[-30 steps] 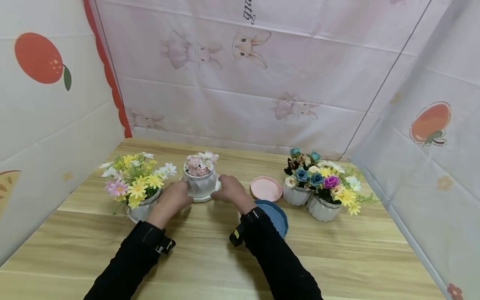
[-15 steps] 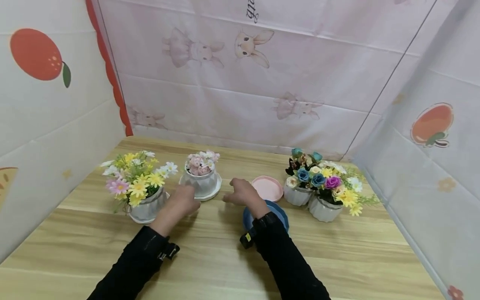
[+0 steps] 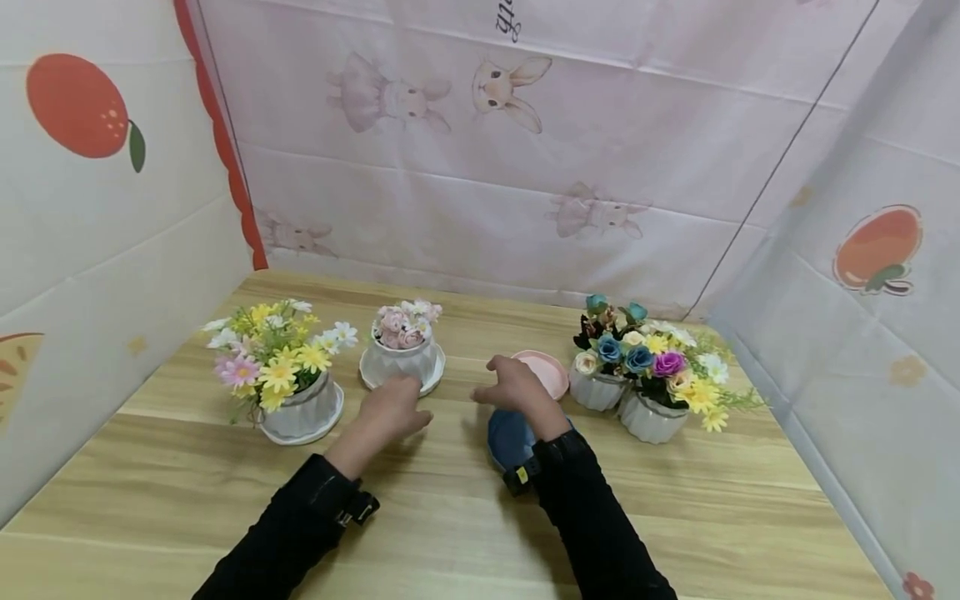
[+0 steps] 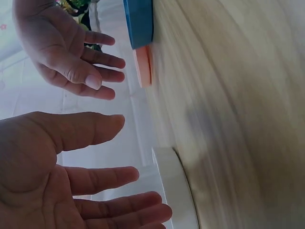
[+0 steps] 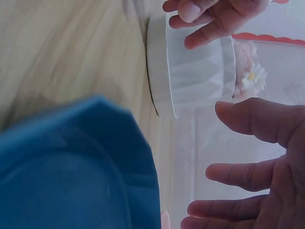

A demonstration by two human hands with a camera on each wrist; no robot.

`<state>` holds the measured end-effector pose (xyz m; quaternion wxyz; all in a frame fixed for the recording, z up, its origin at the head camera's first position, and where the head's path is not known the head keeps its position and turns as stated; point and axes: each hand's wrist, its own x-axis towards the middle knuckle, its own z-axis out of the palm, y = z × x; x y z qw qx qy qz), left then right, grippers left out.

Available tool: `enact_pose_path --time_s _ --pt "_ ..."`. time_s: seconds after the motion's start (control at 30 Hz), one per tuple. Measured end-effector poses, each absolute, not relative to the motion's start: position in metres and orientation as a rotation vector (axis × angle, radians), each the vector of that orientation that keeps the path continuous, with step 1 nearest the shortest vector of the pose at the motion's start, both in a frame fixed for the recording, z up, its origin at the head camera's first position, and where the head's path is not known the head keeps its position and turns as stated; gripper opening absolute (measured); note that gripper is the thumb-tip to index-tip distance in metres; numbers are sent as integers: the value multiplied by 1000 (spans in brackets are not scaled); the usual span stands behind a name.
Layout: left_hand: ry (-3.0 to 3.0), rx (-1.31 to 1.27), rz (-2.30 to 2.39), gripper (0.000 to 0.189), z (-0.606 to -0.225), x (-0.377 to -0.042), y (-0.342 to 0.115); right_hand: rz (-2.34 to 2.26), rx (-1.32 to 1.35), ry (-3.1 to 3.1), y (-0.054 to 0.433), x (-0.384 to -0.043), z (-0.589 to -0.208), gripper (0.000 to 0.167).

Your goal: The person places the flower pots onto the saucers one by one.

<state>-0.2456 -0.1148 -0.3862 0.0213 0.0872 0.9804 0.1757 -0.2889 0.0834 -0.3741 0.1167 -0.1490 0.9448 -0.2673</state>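
Note:
My left hand point(image 3: 386, 414) hovers in front of the white pot of pink flowers point(image 3: 403, 350), its fingers extended and holding nothing. That pot stands upright on a white saucer point(image 3: 437, 377). Over the far edge of the blue saucer point(image 3: 508, 437) is my right hand point(image 3: 517, 386), with fingers spread and nothing held. The right forearm hides part of the blue saucer. Just behind that hand lies the pink saucer point(image 3: 551, 373), partly covered. In the left wrist view the fingers of both hands are apart from the blue saucer point(image 4: 139, 21).
At the left a white pot of yellow daisies point(image 3: 300, 408) stands on a white saucer point(image 3: 335, 414). Toward the right are a pot of blue roses point(image 3: 596, 390) and a pot of mixed flowers point(image 3: 651, 417), side by side without saucers. Printed cloth walls point(image 3: 465, 167) enclose the table.
Both hands have drawn away from the pink-flower pot and its saucer, moving rightward. The right hand is now above the blue saucer's edge. Pots and saucers stay where they were.

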Motion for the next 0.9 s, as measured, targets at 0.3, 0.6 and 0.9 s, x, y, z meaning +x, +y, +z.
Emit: enact_pose_path --time_s 0.3,0.6,0.9 --pt "2974 445 502 46 -389 -243 -100 -746 -433 2796 104 -287 -375 45" --pt "2848 683 506 46 -394 -243 -92 -757 -515 2811 133 -303 -399 57" --pt "2819 822 442 48 -392 -240 -86 -633 -476 2836 136 -272 -372 54"
